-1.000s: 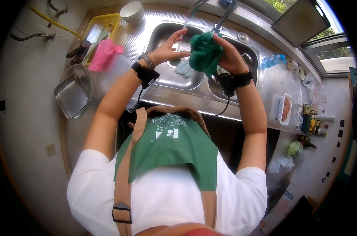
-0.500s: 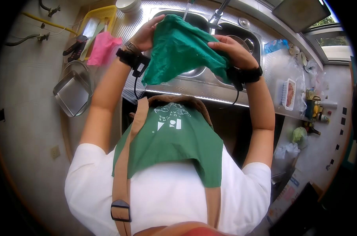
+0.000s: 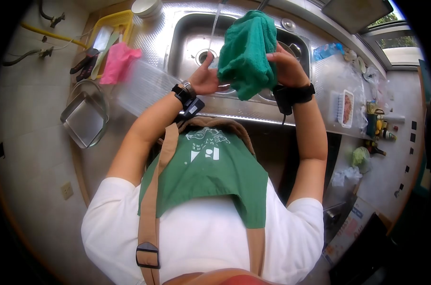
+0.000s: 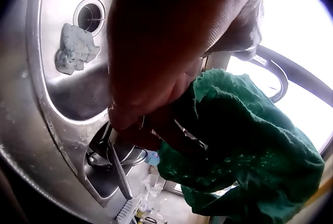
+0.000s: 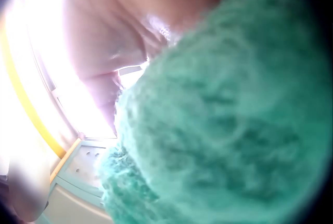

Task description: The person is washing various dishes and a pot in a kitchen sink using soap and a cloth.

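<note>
A green cloth (image 3: pixel 248 52), folded and hanging in loose pleats, is held up over the divider of the double sink (image 3: pixel 173 57). My right hand (image 3: pixel 290 69) grips its right side, thumb on the near face and the other fingers hidden behind. At the cloth's lower left is my left hand (image 3: pixel 206 80), thumb raised and apart from the cloth. The left wrist view shows its fingers reaching against the green cloth (image 4: pixel 250 156). A stream of water (image 3: pixel 216 23) falls into the left basin, where a crumpled pale cloth (image 4: pixel 77 51) lies beside the drain.
A yellow basket (image 3: pixel 112 21) with utensils, a pink cloth (image 3: pixel 118 64) and white bowls (image 3: pixel 146 7) stand left of the sink. Metal trays (image 3: pixel 85 118) are further left. Metal cookware (image 4: pixel 122 156) sits in the right basin. A meat tray (image 3: pixel 347 109) lies on the right counter.
The green cloth went from bunched in my right hand to spread between both hands, then to folded at the right. My left hand has let go of its corner and moved down and right.
</note>
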